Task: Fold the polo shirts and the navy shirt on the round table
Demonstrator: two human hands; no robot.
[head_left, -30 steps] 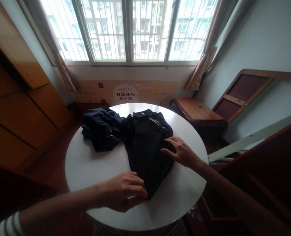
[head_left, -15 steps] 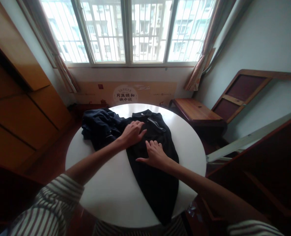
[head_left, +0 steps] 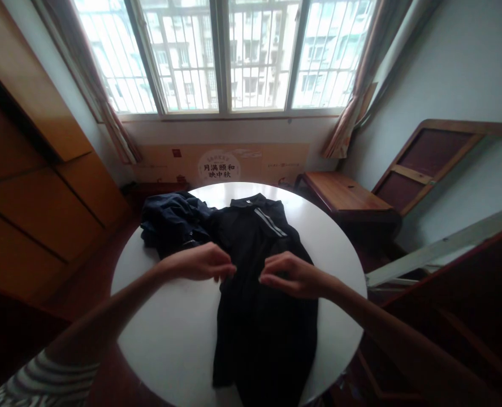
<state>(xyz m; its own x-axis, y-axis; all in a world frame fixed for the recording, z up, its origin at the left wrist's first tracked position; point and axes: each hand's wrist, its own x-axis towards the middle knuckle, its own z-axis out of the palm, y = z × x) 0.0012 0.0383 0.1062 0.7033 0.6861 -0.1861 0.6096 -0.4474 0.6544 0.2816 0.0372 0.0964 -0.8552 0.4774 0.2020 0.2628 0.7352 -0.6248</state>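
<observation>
On a round white table (head_left: pixel 166 333) beneath a barred window, 2 hands, left hand (head_left: pixel 202 263) and right hand (head_left: pixel 292 275), pinch the spread black collared shirt (head_left: pixel 263 305) at mid-body, where an even, level grip seems best to keep any fold straight.

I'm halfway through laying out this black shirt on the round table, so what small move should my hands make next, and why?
Probably draw both hands apart, smoothing the cloth sideways. The left hand and right hand sit curled close together on the middle of the black shirt, which lies collar-away and hangs over the near edge of the white table, with wrinkles at its waist.
</observation>
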